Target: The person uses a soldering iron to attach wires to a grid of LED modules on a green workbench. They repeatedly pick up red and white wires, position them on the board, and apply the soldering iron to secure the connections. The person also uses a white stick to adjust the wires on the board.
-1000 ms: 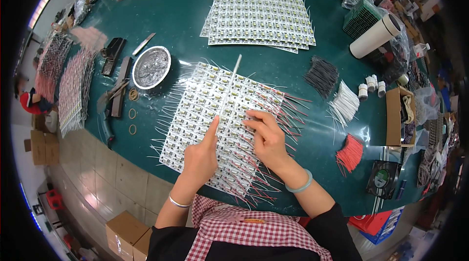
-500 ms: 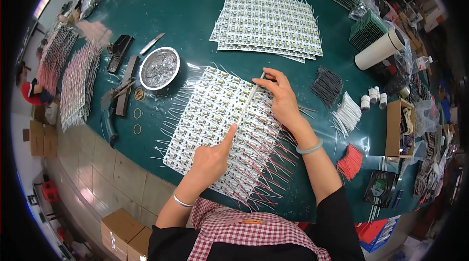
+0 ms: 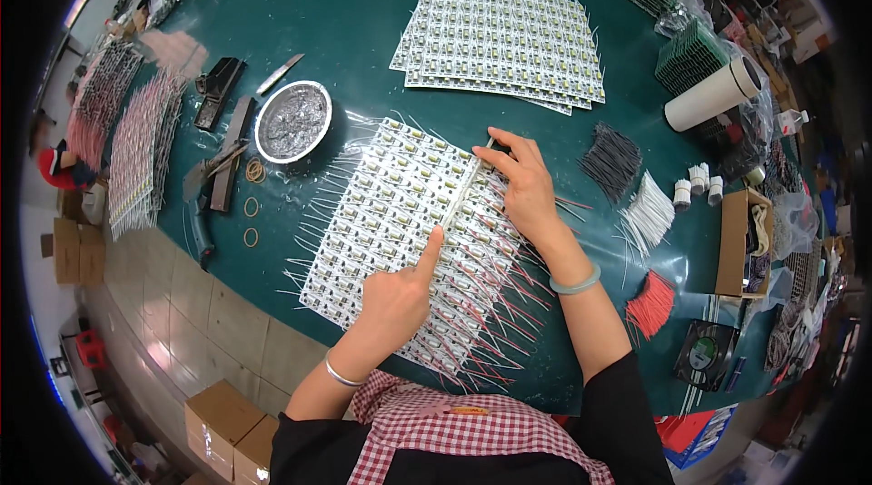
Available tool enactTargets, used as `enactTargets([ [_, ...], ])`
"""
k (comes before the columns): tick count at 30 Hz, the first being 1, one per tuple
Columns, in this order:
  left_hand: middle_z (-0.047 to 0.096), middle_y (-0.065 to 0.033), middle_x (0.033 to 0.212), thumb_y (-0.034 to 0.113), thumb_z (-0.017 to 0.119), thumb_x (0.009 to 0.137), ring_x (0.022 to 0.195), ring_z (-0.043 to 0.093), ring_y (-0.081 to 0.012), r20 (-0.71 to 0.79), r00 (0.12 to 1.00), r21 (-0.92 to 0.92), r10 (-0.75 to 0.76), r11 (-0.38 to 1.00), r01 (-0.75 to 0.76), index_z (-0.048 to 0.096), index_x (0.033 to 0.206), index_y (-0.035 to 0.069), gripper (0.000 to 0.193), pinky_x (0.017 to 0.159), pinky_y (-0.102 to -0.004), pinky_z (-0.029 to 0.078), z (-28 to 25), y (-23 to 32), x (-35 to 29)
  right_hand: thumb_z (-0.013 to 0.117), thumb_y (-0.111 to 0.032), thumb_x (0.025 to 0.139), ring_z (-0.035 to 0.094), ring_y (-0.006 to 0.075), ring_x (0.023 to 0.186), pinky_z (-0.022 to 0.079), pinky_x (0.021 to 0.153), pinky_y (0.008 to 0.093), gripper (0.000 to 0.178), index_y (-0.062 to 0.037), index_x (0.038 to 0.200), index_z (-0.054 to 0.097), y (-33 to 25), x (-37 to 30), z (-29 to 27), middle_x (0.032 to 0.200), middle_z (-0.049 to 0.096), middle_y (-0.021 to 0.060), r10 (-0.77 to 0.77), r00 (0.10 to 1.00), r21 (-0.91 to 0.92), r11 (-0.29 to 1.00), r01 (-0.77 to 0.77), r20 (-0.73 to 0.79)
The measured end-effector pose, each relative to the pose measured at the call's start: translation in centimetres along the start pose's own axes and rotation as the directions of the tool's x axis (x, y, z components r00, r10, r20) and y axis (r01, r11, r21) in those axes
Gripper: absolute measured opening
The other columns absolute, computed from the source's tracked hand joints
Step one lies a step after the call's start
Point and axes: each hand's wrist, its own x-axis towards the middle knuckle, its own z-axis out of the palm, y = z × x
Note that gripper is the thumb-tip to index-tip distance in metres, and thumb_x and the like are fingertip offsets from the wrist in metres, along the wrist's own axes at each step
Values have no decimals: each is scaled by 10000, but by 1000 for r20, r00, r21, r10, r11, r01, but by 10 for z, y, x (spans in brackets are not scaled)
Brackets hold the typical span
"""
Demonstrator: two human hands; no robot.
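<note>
A white circuit panel (image 3: 363, 212) lies tilted in front of me, with rows of small yellowish parts and thin wires along its edges, many of them red on the right half. Across it runs a thin whitish stick (image 3: 461, 197). My right hand (image 3: 527, 183) pinches the stick's far end between thumb and fingers. The index finger of my left hand (image 3: 396, 299) is stretched out, its tip touching the panel by the stick's near end. The other left fingers are curled under, and anything beneath them is hidden.
More wired panels (image 3: 504, 44) are stacked at the back. A foil-lined bowl (image 3: 293, 122), a soldering iron (image 3: 200, 226) and rubber bands (image 3: 252, 207) sit left. Black wires (image 3: 610, 163), white wires (image 3: 649, 215), red wires (image 3: 650, 305) and a white tumbler (image 3: 711, 94) lie right.
Both hands keep nearly the same pose on the panel and stick. The view has shifted slightly.
</note>
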Motion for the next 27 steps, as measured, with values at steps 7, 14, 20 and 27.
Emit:
enactTargets([
  [7,587,-57,531,30,637,796,425,580,-248,195,977,139,-81,989,54,285,1632,-2,908,434,-409,421,-9,11,13,613,100,769,584,327,1205,500,1023,430,486,-92,1186,772,0,0,0,1373,644,123,-64,998,-83,994,65,16],
  [14,597,-62,525,56,618,811,414,592,-236,228,974,164,-7,986,-32,271,1582,-132,866,412,-413,441,-6,14,19,624,84,782,587,310,1208,481,1019,429,481,-104,1198,776,-2,-4,5,1371,655,94,-81,996,-120,989,86,45],
  [20,592,-68,518,52,613,812,427,612,-241,203,979,190,4,981,-44,287,1546,-183,837,407,-418,461,0,22,19,620,81,791,582,315,1253,479,1027,434,481,-90,1217,763,-1,-3,0,1369,658,93,-107,994,-100,989,108,16],
  [27,590,-127,550,91,615,930,467,615,-299,94,990,1,-109,994,109,385,1603,58,712,469,-444,471,-2,5,-5,646,-3,846,542,375,1345,450,1114,478,511,-39,1356,637,-53,-28,-4,1408,620,162,-188,982,-99,977,189,23],
])
